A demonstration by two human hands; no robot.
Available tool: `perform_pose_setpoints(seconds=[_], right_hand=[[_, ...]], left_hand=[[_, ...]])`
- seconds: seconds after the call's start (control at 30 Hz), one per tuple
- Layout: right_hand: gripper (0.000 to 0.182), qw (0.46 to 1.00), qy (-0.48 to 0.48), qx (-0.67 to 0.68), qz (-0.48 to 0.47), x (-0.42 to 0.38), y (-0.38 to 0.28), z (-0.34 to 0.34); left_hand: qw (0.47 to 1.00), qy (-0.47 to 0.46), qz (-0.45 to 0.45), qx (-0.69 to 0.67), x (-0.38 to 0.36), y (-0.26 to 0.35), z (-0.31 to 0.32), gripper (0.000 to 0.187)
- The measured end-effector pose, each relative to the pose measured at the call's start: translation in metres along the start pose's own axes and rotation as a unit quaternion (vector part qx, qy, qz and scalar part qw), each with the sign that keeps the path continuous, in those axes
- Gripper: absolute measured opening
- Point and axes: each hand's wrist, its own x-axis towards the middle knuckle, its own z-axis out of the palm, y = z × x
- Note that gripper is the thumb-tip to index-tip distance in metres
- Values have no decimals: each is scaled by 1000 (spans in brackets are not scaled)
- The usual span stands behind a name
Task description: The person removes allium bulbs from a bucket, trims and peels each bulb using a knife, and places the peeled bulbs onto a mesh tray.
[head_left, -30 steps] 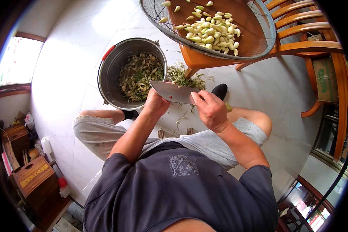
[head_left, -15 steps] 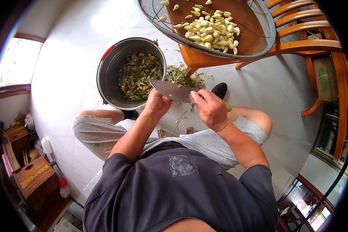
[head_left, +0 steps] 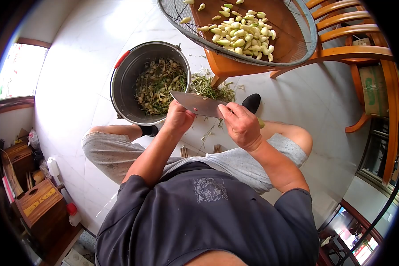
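Note:
My right hand [head_left: 241, 126] is wrapped round the handle of a broad kitchen knife [head_left: 199, 105]. Its wide blade points left, tip over the bucket's near right rim, and a small reddish mark shows on it. My left hand [head_left: 179, 119] is closed beneath the blade near the tip; its fingers are partly covered and what they hold cannot be made out. Just beyond that hand, a metal bucket [head_left: 119, 91] with a red grip on its handle contains many small unpeeled bulbs [head_left: 160, 86] with green stems. Pale trimmed bulbs [head_left: 244, 35] lie heaped in a round mesh sieve [head_left: 292, 57].
The sieve rests on a wooden chair [head_left: 221, 66]. Cut stems and scraps [head_left: 213, 90] lie on the tiled floor [head_left: 80, 84] between bucket and chair. A dark shoe [head_left: 252, 103] is beside the scraps. A cardboard box [head_left: 373, 91] stands behind the chair at right.
Both hands and the knife hold nearly the same place, with only a slight shift of the left hand and blade. The sieve and bucket look unchanged.

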Motion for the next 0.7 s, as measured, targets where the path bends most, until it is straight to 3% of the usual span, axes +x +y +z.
perform_pose_setpoints(seconds=[0.13,0.23,0.33,0.57,0.7], right_hand=[[31,1000,-3,20,13,-2,-2,-1],[28,999,9,9,31,-6,1,3],[26,967,-153,-48,198,-23,34,15],[17,973,-35,65,218,-14,25,10],[19,965,-44,112,233,-6,23,11]], left_hand=[[999,5,2,41,-8,7,12,23],[999,-24,16,15,-7,8,12,13],[995,-80,-17,49,-5,13,8,14],[996,-77,-39,-17,-7,19,11,20],[994,-90,-48,-37,-8,19,6,24]])
